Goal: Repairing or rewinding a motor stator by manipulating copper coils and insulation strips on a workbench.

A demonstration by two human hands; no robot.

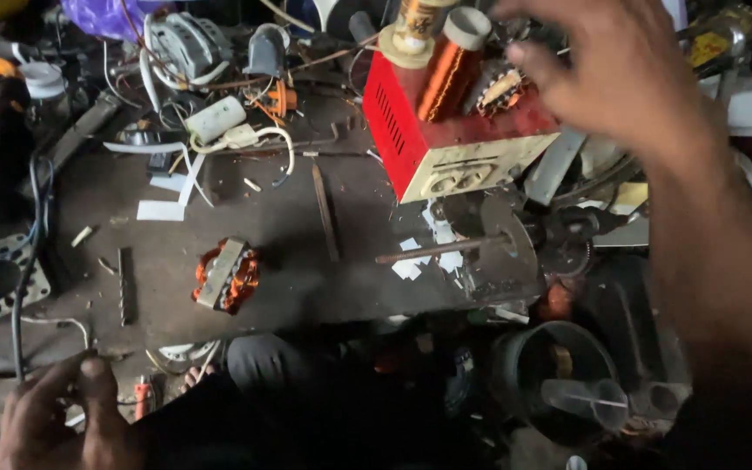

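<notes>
The right hand [620, 65] is raised with its fingers spread wide and holds nothing; it hovers just past the far right corner of the red metal box [446, 130], close to the copper wire spool [447, 74] standing on the box's top. It is blurred, so whether a fingertip touches anything there cannot be told. A second, paler spool [412, 30] stands just left of the copper one, and a small wound part [500, 90] lies to its right, nearest the hand.

The left hand [54, 418] rests well away from the box, at the near left edge of the bench, fingers loosely curled on the surface with nothing clearly in them (a thin wire runs close by, but a grip on it cannot be made out).

Between that hand and the box lies 1 wound coil with orange windings [226, 275]. In front of the box a steel shaft [441, 250] lies beside a grey disc [506, 239].

Judging from the spread hand, closing on the copper spool would go best with fingers around its winding from above, lifting straight up so the neighbouring spool is not knocked off the box.
</notes>
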